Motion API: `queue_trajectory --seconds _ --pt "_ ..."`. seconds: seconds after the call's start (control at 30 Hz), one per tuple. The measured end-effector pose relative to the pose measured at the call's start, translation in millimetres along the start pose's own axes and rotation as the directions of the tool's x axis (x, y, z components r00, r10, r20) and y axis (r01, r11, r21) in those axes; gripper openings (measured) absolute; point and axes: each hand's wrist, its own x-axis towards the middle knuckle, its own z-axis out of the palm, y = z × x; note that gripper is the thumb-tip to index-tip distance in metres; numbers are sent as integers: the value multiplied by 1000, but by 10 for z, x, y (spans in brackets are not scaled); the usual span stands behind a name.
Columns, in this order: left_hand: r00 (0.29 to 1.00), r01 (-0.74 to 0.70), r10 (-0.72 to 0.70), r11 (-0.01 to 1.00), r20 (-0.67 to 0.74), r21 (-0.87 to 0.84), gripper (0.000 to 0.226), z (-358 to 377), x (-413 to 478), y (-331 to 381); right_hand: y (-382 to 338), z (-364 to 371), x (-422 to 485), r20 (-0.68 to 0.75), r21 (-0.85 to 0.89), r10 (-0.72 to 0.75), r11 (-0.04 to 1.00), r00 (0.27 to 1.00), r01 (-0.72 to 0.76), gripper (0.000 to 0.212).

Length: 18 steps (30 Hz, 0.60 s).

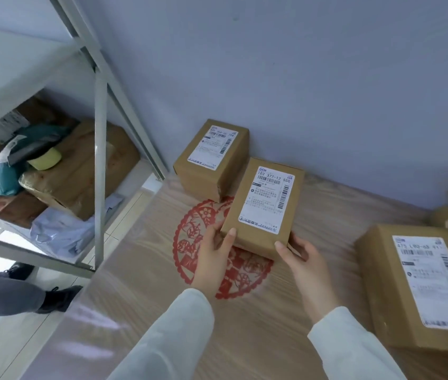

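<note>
Gripping the small brown cardboard parcel [240, 200] by its near corners, left hand [214, 253] and right hand [302, 256] clamp it between them, white label [268, 198] up, likely for reading.

One wide-angle camera sits on the person's head, looking forward and steeply down across a pale wood-grain table top [258, 338] toward a plain blue-grey wall [299, 78] at twelve o'clock. It is close: white sleeves [173, 338] enter from six o'clock, and the left hand [214, 250] and right hand [299, 256] hold a small brown cardboard box with a white label [264, 204] at centre. A grey metal shelving rack [99, 160] bows at ten o'clock.
</note>
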Motion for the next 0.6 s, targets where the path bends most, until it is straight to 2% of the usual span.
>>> queue_trajectory --seconds 0.23,0.33,0.4,0.5,0.6 --pt "1000 3 -3 1000 16 18 33 18 325 19 -54 124 202 -21 -24 -27 999 999 26 55" --pt "999 -38 39 999 -1 12 33 -3 351 -17 -34 152 215 -17 -98 -88 991 996 86 76" --pt "992 -93 100 991 -77 91 34 -40 372 -103 4 167 209 -16 -157 -139 978 990 135 84" --pt "974 -117 148 977 -173 180 23 -74 432 -203 58 199 238 -16 -218 -202 957 979 193 78" --pt "965 -120 164 971 -206 209 18 -62 512 -179 37 253 311 -40 -218 -226 953 973 213 74"
